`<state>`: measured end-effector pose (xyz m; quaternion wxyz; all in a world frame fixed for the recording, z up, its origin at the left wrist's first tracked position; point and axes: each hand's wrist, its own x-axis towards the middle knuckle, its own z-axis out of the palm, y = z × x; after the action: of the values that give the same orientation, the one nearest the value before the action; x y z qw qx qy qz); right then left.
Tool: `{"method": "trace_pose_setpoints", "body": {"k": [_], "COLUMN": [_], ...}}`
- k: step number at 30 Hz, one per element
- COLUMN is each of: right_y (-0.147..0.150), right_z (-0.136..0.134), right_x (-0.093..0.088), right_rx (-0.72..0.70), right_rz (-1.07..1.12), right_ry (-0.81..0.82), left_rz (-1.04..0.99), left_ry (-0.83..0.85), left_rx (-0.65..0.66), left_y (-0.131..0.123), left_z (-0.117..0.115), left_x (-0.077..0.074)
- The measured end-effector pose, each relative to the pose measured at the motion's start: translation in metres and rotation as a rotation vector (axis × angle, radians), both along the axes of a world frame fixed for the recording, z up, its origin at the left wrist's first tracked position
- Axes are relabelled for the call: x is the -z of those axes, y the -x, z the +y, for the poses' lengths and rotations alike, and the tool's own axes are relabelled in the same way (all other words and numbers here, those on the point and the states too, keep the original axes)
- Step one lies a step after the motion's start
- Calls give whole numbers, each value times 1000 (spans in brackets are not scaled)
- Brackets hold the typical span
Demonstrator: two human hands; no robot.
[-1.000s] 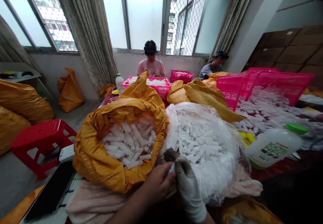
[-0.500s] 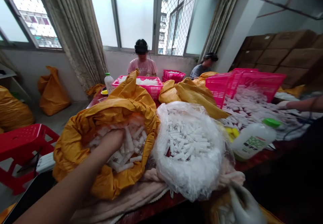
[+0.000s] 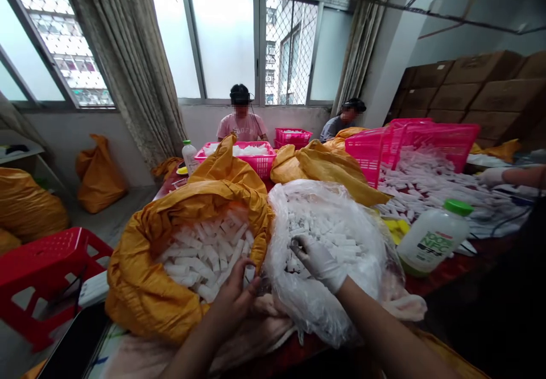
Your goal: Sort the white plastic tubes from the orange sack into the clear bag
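Observation:
My bare left hand (image 3: 236, 291) is at the near right edge of an orange sack (image 3: 145, 288), its fingers closed around a short translucent white tube (image 3: 249, 274). Inside that sack lie many similar white tubes (image 3: 205, 254). My right hand (image 3: 319, 262), in a white glove, is over the clear plastic bag (image 3: 324, 310), with thumb and fingers pinched together. Whatever is between those fingertips is too small to make out. Small white cylindrical pieces (image 3: 336, 237) fill the clear bag around the hand.
Right of the bag stands a green-capped bottle (image 3: 437, 237); beyond it, white pieces spill from pink baskets (image 3: 443, 140). A co-worker's gloved hand (image 3: 492, 177) is at far right. Two people sit opposite behind a pink basket (image 3: 260, 165). A red stool (image 3: 51, 254) stands left.
My left hand has come out of the orange sack toward me with a white tube. My gloved right hand has moved up and left from the lower right onto the clear bag.

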<state>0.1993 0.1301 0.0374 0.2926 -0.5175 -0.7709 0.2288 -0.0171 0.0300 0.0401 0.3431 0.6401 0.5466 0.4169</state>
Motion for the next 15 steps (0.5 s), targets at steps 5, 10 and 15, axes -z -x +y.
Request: {"method": "trace_pose_setpoints", "body": {"k": [5, 10, 15], "right_y": [37, 68, 65], "right_z": [-49, -76, -87], "right_x": [-24, -18, 4], "right_rx": [95, -44, -140], "right_rz": [1054, 1174, 1146], "right_ry": [355, 379, 420], "left_rz": [-172, -604, -784], "left_ry": [91, 367, 464], "left_rx": [103, 282, 386], "left_y": [-22, -31, -37], "left_z": [-12, -11, -11], "left_x": [11, 18, 9]}}
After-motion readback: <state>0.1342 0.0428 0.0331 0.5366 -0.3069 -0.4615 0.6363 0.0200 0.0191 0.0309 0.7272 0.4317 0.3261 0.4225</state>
